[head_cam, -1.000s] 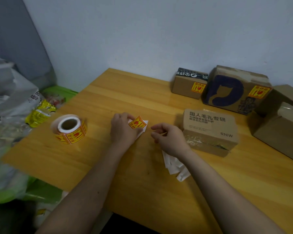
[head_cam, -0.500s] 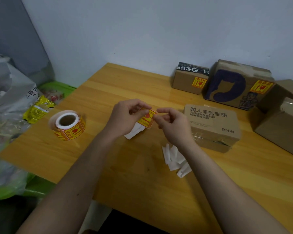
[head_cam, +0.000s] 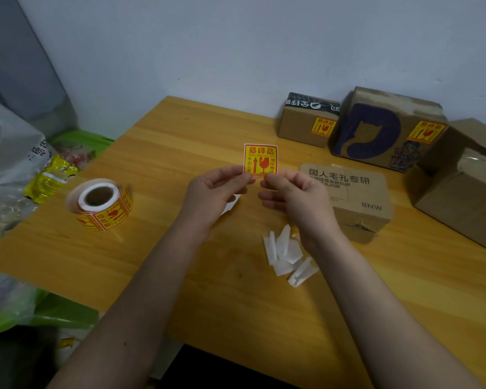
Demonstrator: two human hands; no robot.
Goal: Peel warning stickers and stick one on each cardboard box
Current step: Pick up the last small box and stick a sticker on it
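Note:
A yellow-and-red warning sticker (head_cam: 260, 160) stands upright above the wooden table (head_cam: 180, 130), face toward me. My left hand (head_cam: 213, 192) pinches its lower left corner and my right hand (head_cam: 295, 195) pinches its lower right corner. A white backing strip (head_cam: 230, 204) hangs below my left hand. Just right of my hands lies a plain box printed RNW (head_cam: 357, 200) with no sticker showing. At the back, a small box (head_cam: 306, 122) and a box with a blue cat print (head_cam: 382, 130) each bear a sticker. The sticker roll (head_cam: 101, 203) sits to the left.
Several white peeled backing pieces (head_cam: 289, 256) lie on the table under my right wrist. More cardboard boxes (head_cam: 466, 186) crowd the right edge. Plastic bags and packets (head_cam: 20, 164) pile up beyond the table's left edge. The wall runs close behind the boxes.
Both hands rose from the table and came together on the sticker, which now stands upright and peeled from its backing. The camera view dipped slightly.

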